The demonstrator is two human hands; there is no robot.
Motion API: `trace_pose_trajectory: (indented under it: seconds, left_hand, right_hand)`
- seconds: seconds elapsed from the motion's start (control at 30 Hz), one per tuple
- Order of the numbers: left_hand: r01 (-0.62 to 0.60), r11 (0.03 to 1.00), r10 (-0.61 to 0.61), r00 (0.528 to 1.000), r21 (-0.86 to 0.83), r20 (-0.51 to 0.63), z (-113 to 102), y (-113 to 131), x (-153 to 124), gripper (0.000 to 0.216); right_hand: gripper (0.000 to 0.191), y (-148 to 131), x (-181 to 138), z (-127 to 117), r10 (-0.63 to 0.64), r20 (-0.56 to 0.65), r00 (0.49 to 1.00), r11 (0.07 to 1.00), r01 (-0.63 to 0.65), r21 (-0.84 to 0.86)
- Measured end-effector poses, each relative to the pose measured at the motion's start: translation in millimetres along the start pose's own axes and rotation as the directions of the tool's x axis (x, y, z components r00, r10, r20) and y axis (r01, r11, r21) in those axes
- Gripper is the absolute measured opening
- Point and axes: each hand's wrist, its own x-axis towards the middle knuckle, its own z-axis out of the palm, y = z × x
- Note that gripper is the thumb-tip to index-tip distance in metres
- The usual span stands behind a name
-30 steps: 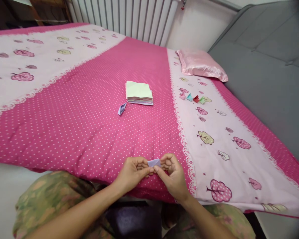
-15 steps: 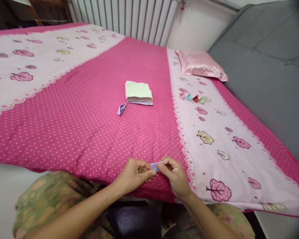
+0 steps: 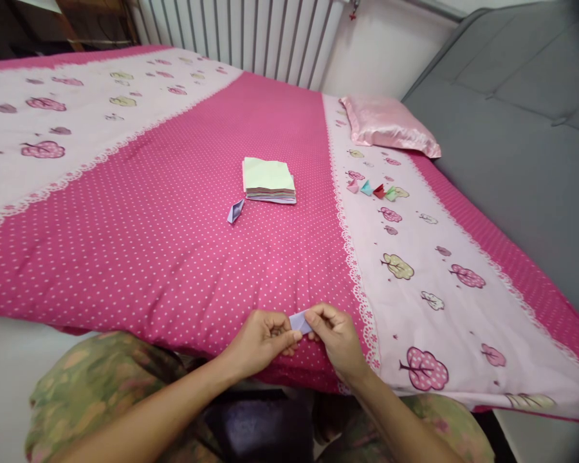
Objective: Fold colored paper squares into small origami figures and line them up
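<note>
Close to the bed's near edge, a small folded piece of lilac paper (image 3: 300, 322) is held between my two hands. My left hand (image 3: 266, 335) pinches its left end between thumb and fingers. On the other end, the thumb and fingers of my right hand (image 3: 335, 337) are closed, covering part of the paper. Farther off lies a folded purple paper piece (image 3: 236, 211), pointed at its ends like a little boat. Just behind it is a stack of square coloured paper (image 3: 269, 177) with a pale yellow sheet on top.
Several small folded papers stand in a row to the right, among them a pink one (image 3: 352, 186), a blue one (image 3: 366, 188) and a red one (image 3: 379, 191). A pink pillow (image 3: 390, 125) lies by the grey headboard (image 3: 516, 116). The bedspread (image 3: 174, 244) is pink with white dots.
My right thumb has shifted slightly on the lilac paper, which is now tilted a little more. Both hands keep hold of it; the other papers stay put.
</note>
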Motion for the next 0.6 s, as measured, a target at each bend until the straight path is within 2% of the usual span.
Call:
trace_pose_trajectory:
  seconds: [0.17,0.27,0.37,0.47,0.53,0.6]
  left_hand:
    - [-0.050,0.973,0.073,0.992,0.223,-0.098,0.3,-0.6,0.5,0.028]
    - [-0.153,0.912,0.231,0.958,0.380,-0.168,-0.4,0.6,-2.1,0.020]
    - [-0.290,0.788,0.476,0.846,0.543,-0.240,-2.3,2.4,-4.4,0.029]
    - [-0.426,0.651,0.669,0.713,0.628,-0.210,-4.4,3.3,-4.1,0.022]
    - [-0.507,0.596,0.731,0.664,0.623,-0.158,-5.0,2.9,-3.1,0.016]
    - [-0.541,0.582,0.747,0.651,0.607,-0.136,-4.8,2.1,-2.4,0.013]
  right_hand:
    - [0.014,2.4,-1.3,-1.3,-0.060,-0.044,0.997,0.998,0.059,-0.018]
    - [0.011,1.0,-2.1,-3.6,-0.178,-0.086,0.980,0.976,0.164,-0.142]
    - [0.006,-3.7,-2.2,-5.7,-0.330,-0.056,0.942,0.904,0.299,-0.305]
    - [0.008,-8.0,-2.0,-5.9,-0.445,0.004,0.895,0.824,0.412,-0.388]
    - [0.011,-9.0,-2.0,-4.9,-0.493,0.029,0.869,0.788,0.461,-0.408]
    - [0.012,-9.2,-2.2,-3.5,-0.508,0.048,0.860,0.773,0.480,-0.415]
